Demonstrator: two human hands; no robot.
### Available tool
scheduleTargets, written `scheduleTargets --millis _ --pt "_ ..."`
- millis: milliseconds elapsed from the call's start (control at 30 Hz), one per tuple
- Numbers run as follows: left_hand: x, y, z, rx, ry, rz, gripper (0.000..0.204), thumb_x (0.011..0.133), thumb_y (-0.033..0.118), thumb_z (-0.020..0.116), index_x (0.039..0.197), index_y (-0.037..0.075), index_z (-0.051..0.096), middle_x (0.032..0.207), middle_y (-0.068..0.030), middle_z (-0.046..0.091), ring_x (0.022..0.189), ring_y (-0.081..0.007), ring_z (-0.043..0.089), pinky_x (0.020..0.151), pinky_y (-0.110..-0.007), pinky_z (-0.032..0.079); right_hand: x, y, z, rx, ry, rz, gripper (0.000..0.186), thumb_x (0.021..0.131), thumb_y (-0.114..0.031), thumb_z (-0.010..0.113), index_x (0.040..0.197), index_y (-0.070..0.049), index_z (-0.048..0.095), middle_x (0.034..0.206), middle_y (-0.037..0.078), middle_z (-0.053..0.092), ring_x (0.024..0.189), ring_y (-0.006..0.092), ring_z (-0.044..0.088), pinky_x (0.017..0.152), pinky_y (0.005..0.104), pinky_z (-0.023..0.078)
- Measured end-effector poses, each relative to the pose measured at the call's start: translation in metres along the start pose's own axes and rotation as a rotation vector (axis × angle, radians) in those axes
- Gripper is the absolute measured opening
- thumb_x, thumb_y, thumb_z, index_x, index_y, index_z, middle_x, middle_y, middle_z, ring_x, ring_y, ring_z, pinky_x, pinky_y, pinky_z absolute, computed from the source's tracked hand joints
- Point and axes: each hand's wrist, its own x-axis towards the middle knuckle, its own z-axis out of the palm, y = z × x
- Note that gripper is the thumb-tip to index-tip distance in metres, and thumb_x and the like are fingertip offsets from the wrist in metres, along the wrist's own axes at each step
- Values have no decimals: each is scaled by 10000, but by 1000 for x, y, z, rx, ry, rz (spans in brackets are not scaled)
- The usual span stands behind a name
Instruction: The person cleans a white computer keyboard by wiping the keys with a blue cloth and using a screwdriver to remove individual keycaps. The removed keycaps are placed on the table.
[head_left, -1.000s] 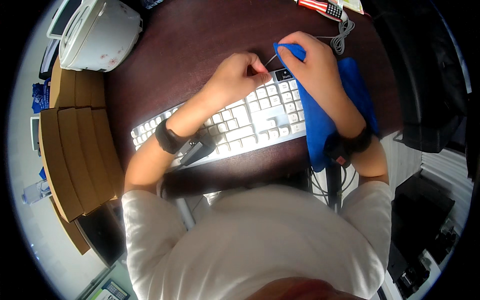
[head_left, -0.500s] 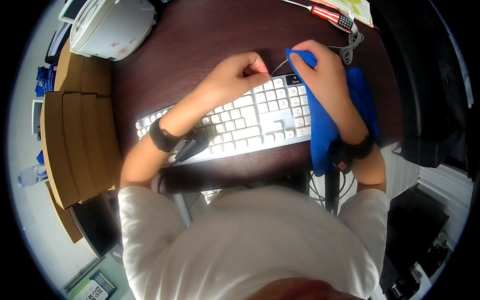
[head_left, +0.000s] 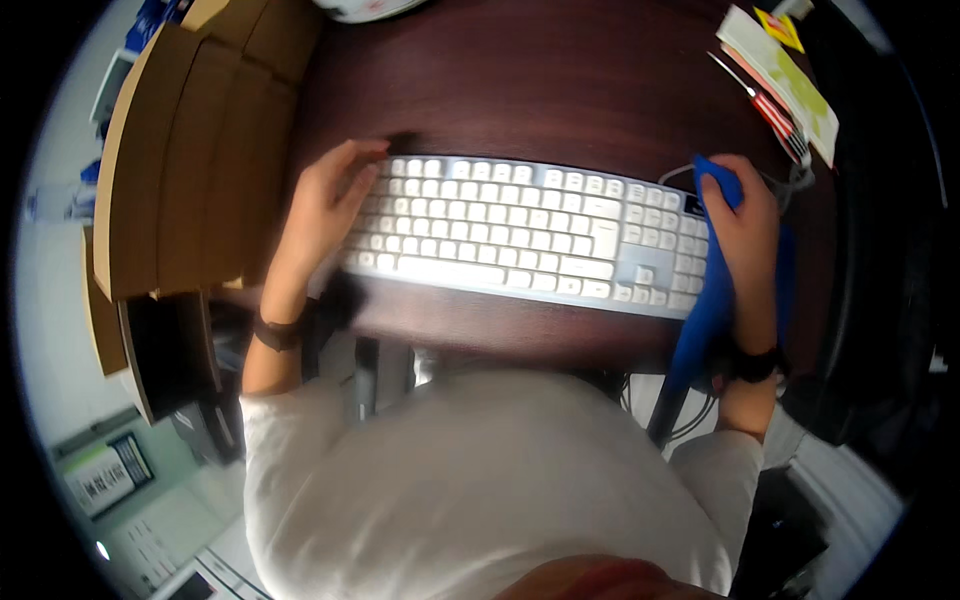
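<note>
A white keyboard [head_left: 480, 225] with a pale frame lies across the desk. At its left end is my left hand [head_left: 325, 205], its thumb and fingers apart around the far left corner and slightly blurred. Whether it touches the frame I cannot tell. My right hand [head_left: 748, 220] grips a blue cloth [head_left: 705, 320] by the keyboard's far right corner. The cloth's top pokes out between thumb and fingers, and the rest hangs along the keyboard's right end past the desk's near edge. Each wrist wears a dark band.
Stacked cardboard boxes [head_left: 200, 160] stand close on the left. At the far right lie a screwdriver [head_left: 770, 112] with a red striped handle, a green-and-white packet [head_left: 790, 75] and a coiled grey cable [head_left: 797, 180]. A white appliance [head_left: 370, 8] shows at the far edge.
My left hand has moved from the keyboard's far right part to its left end, its fingers now spread. My right hand still holds the cloth at the right corner. The view has turned.
</note>
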Motion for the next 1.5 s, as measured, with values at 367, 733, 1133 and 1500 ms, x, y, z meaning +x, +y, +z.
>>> scheduleTargets --millis 367,733,1133,1500 --pt "-50 -43 -16 -17 163 22 260 931 73 623 1171 -23 653 1122 -143 670 1040 -214 630 915 -305 470 -2 3 -1 -139 7 -111 261 909 -163 643 1123 -12 639 1050 139 679 1001 252 641 906 344 473" --pt "-43 -48 -12 103 225 135 211 919 61 637 1097 -53 636 956 -146 651 900 -210 618 830 -300 470 34 -2 -64 -265 -213 -105 265 915 -118 656 1160 -32 600 1077 126 613 1009 245 616 865 325 476" --pt "-13 -76 -29 -242 -25 48 188 998 190 566 974 16 633 883 -27 634 799 -102 570 745 -257 472 118 102 -78 -915 -173 -334 429 856 -320 728 1118 0 614 1050 188 637 996 371 617 839 452 502" --pt "8 -71 -43 -372 -212 -178 294 955 284 606 800 34 614 725 -68 663 562 -137 661 497 -256 460 113 1 -64 -598 -247 -316 295 890 -165 678 1081 58 641 986 217 660 868 346 647 770 372 504"
